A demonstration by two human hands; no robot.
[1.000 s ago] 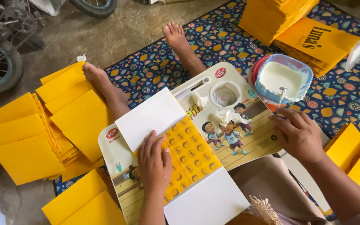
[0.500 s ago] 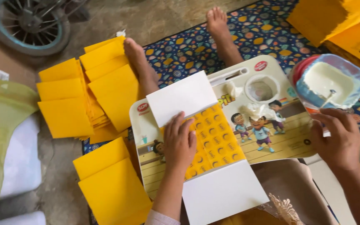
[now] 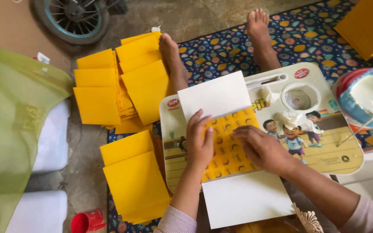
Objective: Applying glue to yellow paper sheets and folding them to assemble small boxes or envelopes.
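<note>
A flat sheet with a yellow patterned middle panel (image 3: 227,146) and white flaps above (image 3: 214,97) and below (image 3: 244,198) lies on a cream lap tray printed with cartoon children (image 3: 324,146). My left hand (image 3: 199,142) presses flat on the yellow panel's left side. From the right, my right hand (image 3: 260,146) rests on the same panel, fingertips pointing left. Neither hand grips anything.
Stacks of folded yellow sheets lie left of the tray (image 3: 117,82) and nearer me (image 3: 134,181). A bowl of white paste with a stick (image 3: 368,101) sits at the right. My bare feet (image 3: 173,56) rest on a patterned mat; a wheel (image 3: 72,19), a red cup (image 3: 87,221) and green fabric (image 3: 5,129) lie around.
My right hand has moved left from beside the paste bowl onto the yellow panel. The view has shifted left, and my left hand stays pressed on the panel.
</note>
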